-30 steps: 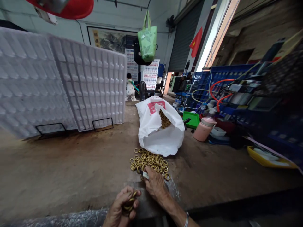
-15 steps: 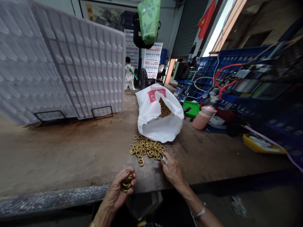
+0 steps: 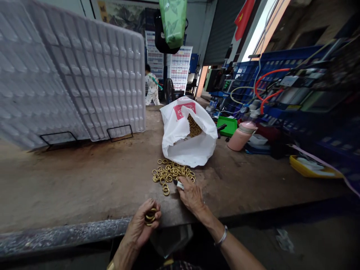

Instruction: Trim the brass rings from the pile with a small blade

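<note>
Close to the table's front edge, my left hand (image 3: 146,221) is curled around several brass-coloured rings (image 3: 151,216), which show between thumb and fingers. My right hand (image 3: 192,195) is palm down at the near right side of a loose pile of similar rings (image 3: 170,171), its fingertips touching the pile. A small white piece with a dark tip (image 3: 179,184) shows at its thumb; whether it is a wrap or a held thing I cannot tell. Behind the pile lies a torn white sack (image 3: 185,152), its opening showing more rings (image 3: 194,126) inside.
Ribbed clear plastic trays (image 3: 92,75) stand on wire holders at the left. To the right are a pink bottle (image 3: 241,138), a green tray (image 3: 227,126), a yellow tray (image 3: 312,167) and blue crates with hoses. A person (image 3: 152,88) is in the background.
My right hand has moved left along the near side of the ring pile. My left hand stays in about the same place, still around its rings.
</note>
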Available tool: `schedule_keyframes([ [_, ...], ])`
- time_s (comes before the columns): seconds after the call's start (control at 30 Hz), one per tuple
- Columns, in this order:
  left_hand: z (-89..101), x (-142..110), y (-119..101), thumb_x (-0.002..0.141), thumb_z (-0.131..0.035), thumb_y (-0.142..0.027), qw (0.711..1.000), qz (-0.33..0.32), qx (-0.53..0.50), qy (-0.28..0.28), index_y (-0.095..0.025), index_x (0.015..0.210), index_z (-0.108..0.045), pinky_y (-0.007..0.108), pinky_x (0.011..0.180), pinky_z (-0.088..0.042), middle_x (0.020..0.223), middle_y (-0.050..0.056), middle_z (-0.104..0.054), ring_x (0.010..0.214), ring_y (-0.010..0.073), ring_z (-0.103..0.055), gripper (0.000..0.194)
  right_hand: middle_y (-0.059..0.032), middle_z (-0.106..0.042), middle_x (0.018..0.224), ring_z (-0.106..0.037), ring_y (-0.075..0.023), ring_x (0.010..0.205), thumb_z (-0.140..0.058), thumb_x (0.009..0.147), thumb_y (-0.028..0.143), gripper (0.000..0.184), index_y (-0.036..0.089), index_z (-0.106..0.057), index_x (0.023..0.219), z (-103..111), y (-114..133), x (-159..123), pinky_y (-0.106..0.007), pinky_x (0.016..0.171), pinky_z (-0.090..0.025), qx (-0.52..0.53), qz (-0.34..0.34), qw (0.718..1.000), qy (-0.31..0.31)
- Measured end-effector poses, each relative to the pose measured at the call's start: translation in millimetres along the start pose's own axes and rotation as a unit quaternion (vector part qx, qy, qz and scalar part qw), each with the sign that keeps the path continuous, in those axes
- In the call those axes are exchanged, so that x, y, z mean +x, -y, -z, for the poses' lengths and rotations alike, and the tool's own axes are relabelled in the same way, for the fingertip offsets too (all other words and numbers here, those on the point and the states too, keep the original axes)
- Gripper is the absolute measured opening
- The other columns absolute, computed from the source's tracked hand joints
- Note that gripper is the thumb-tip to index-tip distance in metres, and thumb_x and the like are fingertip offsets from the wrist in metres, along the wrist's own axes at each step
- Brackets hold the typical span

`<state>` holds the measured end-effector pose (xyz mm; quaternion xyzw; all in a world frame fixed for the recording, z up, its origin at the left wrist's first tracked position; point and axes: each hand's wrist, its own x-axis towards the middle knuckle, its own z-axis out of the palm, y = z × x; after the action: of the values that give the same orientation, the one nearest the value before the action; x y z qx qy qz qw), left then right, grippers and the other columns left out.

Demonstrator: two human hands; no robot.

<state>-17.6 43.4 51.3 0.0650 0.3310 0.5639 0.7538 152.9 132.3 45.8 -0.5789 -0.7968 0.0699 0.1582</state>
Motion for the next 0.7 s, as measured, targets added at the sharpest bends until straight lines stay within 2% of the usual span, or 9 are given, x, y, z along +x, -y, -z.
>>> schedule_keyframes([
  [0.17,-3.2,0.3,-0.1,0.067,-0.069,-0.025,0.999,-0.011,0.031,0.008,-0.015,0.075,-0.053,0.014,0.037,-0.027,0.067,-0.001,-0.053,0.053,0.0073,-0.049,0.021,-0.0013,-0.062,0.094,-0.056,-0.0148,0.084,-0.049,0.077,0.017,0.023,0.023,-0.055,0.099,-5.7,16.6,-8.8,-0.023,0.067,-0.034,0.041,0.036,0.998,0.026],
  [0.37,-4.9,-1.2,-1.3,0.061,-0.073,-0.021,0.998,-0.014,0.054,-0.002,-0.015,0.077,-0.054,0.014,0.039,-0.029,0.071,0.0,-0.055,0.06,0.0097,-0.054,0.025,-0.0012,-0.062,0.091,-0.057,-0.0152,0.081,-0.048,0.08,0.022,0.015,0.022,-0.053,0.094,-3.6,39.3,-9.4,-0.024,0.062,-0.031,0.036,0.003,0.999,0.037],
  [0.53,-6.3,1.9,-2.7,0.063,-0.072,-0.028,0.998,-0.026,0.062,-0.009,-0.016,0.073,-0.051,0.014,0.037,-0.026,0.065,-0.003,-0.051,0.051,0.006,-0.048,0.026,-0.0009,-0.063,0.087,-0.058,-0.0148,0.08,-0.047,0.078,0.017,0.012,0.022,-0.054,0.087,-5.7,38.6,-5.1,-0.024,0.062,-0.03,0.046,-0.016,0.998,0.033],
  [0.7,-8.4,9.8,-3.4,0.064,-0.071,-0.037,0.985,-0.078,0.152,-0.039,-0.016,0.066,-0.047,0.013,0.034,-0.025,0.057,-0.005,-0.047,0.044,0.0052,-0.044,0.032,-0.0011,-0.062,0.087,-0.057,-0.0149,0.08,-0.047,0.073,0.013,0.018,0.021,-0.053,0.088,-10.0,33.7,-5.4,-0.023,0.064,-0.031,0.065,-0.005,0.998,0.016],
])
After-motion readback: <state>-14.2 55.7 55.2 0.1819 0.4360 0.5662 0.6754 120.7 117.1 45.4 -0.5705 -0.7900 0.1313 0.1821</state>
